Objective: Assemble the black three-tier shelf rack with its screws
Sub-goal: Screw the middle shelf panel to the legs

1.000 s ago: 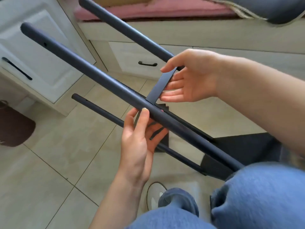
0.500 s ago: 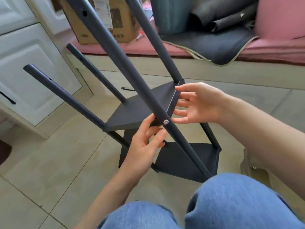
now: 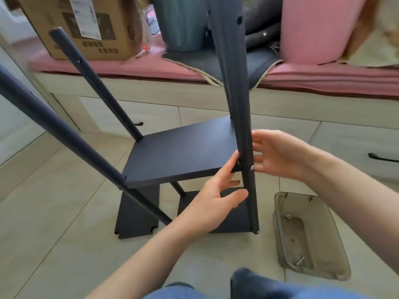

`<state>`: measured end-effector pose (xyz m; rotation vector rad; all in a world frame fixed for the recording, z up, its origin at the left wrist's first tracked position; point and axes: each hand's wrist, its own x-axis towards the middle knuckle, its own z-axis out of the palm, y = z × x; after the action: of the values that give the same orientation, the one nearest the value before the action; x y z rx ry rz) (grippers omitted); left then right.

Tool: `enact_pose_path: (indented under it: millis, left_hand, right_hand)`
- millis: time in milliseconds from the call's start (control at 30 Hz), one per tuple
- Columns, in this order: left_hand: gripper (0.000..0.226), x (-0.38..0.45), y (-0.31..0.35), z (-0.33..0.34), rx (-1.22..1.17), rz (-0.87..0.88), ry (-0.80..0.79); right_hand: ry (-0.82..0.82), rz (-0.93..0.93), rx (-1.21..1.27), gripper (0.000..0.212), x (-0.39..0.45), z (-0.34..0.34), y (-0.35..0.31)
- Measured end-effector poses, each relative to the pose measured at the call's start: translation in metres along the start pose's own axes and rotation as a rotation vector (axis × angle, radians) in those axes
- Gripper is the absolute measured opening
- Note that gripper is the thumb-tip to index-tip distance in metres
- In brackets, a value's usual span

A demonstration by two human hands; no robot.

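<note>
Rack post stood near-upright, twelve to six; its screw sat between the spread left hand at nine and the open right hand, nearer, at three.

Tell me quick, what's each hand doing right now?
Left hand: open, fingers against the shelf edge.
Right hand: open, beside the post, gripping nothing.

From my seat, the near black metal upright post runs off the frame at twelve o'clock and hides part of the open right hand. The left hand covers the lower black shelf panel (partly). Small screws in the smoky clear plastic tray are too tiny to count.
</note>
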<state>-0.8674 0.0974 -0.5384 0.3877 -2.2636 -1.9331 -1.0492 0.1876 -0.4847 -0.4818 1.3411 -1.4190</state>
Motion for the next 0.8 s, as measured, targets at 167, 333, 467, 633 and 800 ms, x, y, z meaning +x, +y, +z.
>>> enact_pose_path:
  millis: [167,333,467,633,800]
  left_hand:
    - [0.079,0.013,0.005,0.013,0.021,-0.111,-0.118]
    - [0.074,0.019,-0.002,0.020,-0.031,-0.207,-0.115]
    - [0.071,0.013,-0.008,0.012,-0.077,-0.245,-0.061]
    - [0.069,0.008,-0.005,-0.001,-0.030,-0.258,0.065]
    - [0.042,-0.006,-0.010,-0.020,0.624,-0.014,0.477]
  right_hand:
    - [0.113,-0.061,0.023,0.020,-0.005,-0.023,0.018]
    - [0.163,-0.012,0.116,0.030,-0.008,-0.035,0.036]
    - [0.240,-0.003,0.246,0.024,-0.011,-0.042,0.045]
    - [0.303,-0.043,0.125,0.022,-0.021,-0.042,0.045]
    - [0.417,-0.065,-0.306,0.034,-0.047,-0.028,0.045]
